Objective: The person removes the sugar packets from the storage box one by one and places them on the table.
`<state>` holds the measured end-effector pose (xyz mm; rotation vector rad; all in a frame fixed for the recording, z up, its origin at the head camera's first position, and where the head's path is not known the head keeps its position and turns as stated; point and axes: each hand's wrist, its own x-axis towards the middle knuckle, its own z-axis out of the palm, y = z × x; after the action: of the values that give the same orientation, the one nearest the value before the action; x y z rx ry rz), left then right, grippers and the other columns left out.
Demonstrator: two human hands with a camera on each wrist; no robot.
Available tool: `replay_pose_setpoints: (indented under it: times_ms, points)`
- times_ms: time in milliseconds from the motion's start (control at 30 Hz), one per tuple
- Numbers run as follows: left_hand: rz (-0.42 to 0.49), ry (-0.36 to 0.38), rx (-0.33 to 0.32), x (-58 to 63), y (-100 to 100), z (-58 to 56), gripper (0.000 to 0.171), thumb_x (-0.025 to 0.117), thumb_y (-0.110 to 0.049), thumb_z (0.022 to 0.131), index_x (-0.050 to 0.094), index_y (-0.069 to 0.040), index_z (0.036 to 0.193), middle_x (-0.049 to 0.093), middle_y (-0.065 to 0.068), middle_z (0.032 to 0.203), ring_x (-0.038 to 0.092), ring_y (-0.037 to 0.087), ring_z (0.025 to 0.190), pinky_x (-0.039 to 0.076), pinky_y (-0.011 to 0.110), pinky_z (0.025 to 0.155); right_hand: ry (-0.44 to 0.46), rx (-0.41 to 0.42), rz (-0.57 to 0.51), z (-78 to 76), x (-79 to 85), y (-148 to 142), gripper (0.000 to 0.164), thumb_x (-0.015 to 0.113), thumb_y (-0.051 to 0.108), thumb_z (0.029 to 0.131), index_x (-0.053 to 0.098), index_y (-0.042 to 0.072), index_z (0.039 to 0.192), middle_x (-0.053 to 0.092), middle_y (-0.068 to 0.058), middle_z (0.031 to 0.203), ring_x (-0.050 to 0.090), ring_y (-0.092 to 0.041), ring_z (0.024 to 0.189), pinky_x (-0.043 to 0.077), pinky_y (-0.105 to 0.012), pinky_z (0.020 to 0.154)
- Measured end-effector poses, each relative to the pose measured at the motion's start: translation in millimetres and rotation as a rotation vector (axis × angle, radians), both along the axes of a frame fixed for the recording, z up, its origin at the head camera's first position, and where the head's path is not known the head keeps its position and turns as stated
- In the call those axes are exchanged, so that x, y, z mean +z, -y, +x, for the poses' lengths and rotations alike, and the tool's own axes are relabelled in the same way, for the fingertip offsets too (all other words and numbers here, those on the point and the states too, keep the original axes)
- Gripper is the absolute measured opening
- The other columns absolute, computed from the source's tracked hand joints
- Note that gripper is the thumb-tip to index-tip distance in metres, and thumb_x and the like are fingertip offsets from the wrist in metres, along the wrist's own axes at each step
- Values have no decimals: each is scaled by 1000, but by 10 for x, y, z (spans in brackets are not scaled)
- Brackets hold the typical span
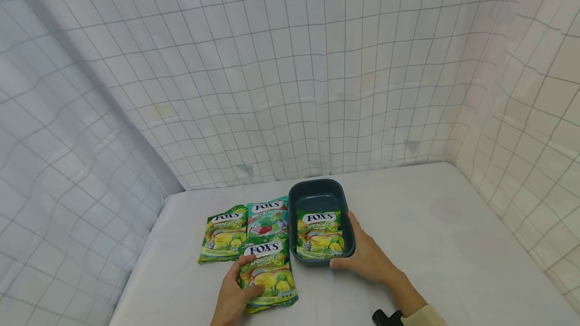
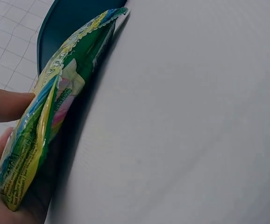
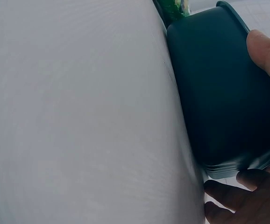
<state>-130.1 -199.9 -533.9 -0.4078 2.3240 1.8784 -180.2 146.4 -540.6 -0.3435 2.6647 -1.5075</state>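
Note:
My left hand (image 1: 233,291) grips a green and yellow bag of Fox's Spring Tea candy (image 1: 274,275) by its left side. In the left wrist view the thumb (image 2: 6,105) lies across the bag's front, and its near edge is lifted off the table. My right hand (image 1: 369,255) holds a dark teal rectangular tub (image 1: 317,200) at its near right corner, thumb (image 3: 268,53) at the rim and fingers along the side. Inside the tub, toward the near end, lies another Spring Tea bag (image 1: 319,235), face up.
Left of the tub lie a teal Mint Blossom bag (image 1: 267,218) and a further Spring Tea bag (image 1: 224,235), side by side. A white cloth covers the table (image 1: 408,215). Grid-patterned white curtains (image 1: 290,89) enclose the back and both sides. A black object (image 1: 387,317) shows by the right sleeve.

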Motion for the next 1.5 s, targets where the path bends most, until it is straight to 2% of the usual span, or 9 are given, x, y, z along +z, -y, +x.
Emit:
replay_pose_setpoints:
  times_ms: [167,300,467,567,667,800,967,1167,1500]
  points:
    - [-44,-5,-46,15,6,32,85,86,3,71,48,-4,146,50,22,143,62,29,108,54,41,87,4,6,-10,5,-9,-6,140,88,63,67,1,16,165,24,-11,166,29,-36,148,29,-64,113]
    - [-28,-19,-56,59,12,56,84,86,1,73,46,-2,147,53,21,140,60,30,112,52,44,94,11,3,-10,9,-19,-11,140,88,65,66,1,17,165,24,-11,166,29,-36,148,30,-64,113]
    - [-52,-46,-54,116,27,70,85,86,-4,78,42,0,150,43,28,151,42,47,137,32,61,112,16,-5,2,15,-29,-10,141,88,66,66,2,14,165,25,-12,166,30,-37,148,30,-64,113]
    - [-60,-46,-46,156,31,59,87,86,-6,80,39,0,152,35,31,156,31,51,143,26,62,115,21,-6,5,19,-33,-8,141,88,65,66,2,14,165,24,-13,166,29,-38,149,29,-64,113]
    - [-21,-46,-35,198,33,42,89,84,-2,80,35,0,154,32,32,157,29,51,145,28,60,115,21,-9,8,21,-33,-6,141,88,66,66,2,15,165,24,-13,166,29,-38,149,29,-64,113]
    - [38,-71,-48,253,47,23,91,80,6,79,31,2,155,24,30,162,16,47,150,19,56,120,20,-8,3,16,-30,-6,140,88,64,66,1,16,165,24,-13,166,29,-37,149,29,-65,113]
    - [23,-116,-53,321,65,-5,91,83,-4,81,31,1,155,15,25,166,2,43,153,7,57,121,9,-5,-9,7,-20,-6,139,89,62,67,1,15,165,24,-12,166,29,-37,149,29,-64,113]
    - [-23,-132,-43,394,41,-36,95,87,-15,82,31,-2,157,15,23,167,2,41,154,8,57,121,14,-7,-5,16,-14,0,139,89,62,67,1,15,165,24,-13,166,29,-38,148,29,-65,113]
    - [9,-215,-70,556,-110,-115,93,86,-10,82,30,-6,158,22,17,166,12,36,154,14,55,121,19,-8,-3,15,16,8,139,89,62,67,2,16,165,25,-12,166,30,-37,148,30,-65,113]
